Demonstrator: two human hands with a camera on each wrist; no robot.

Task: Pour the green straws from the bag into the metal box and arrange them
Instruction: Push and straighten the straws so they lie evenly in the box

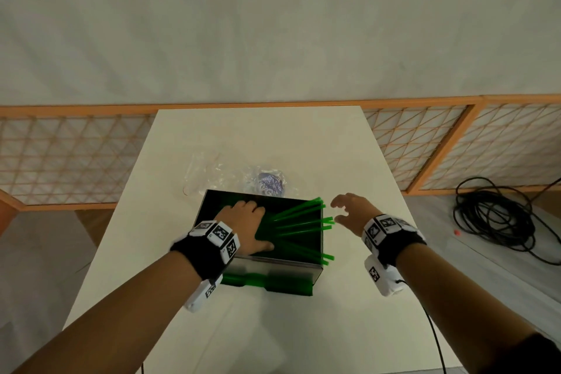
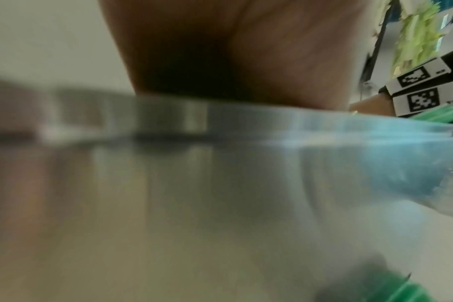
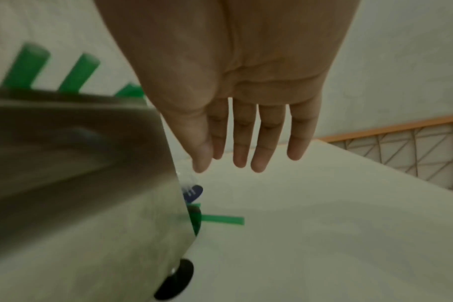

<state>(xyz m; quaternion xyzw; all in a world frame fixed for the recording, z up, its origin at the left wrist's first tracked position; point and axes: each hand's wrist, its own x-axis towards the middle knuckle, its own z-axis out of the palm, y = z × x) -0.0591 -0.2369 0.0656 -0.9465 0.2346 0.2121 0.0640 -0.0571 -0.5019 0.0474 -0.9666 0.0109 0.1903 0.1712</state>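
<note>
Between the hands, the green straws [image 1: 299, 223] lie fanned in the metal box [image 1: 273, 270], tips past its rim; left hand [image 1: 247, 226] flat on them, right hand [image 1: 353, 212] empty, fingers spread (nudge tips inward, gently).

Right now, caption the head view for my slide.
Left hand presses green straws into the metal box; right hand hovers open beside their protruding ends.

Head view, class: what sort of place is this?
Probably an indoor recording room, not a home kitchen: a bare white table, a plain wall with a wooden lattice screen, and coiled black cable on the floor.
</note>
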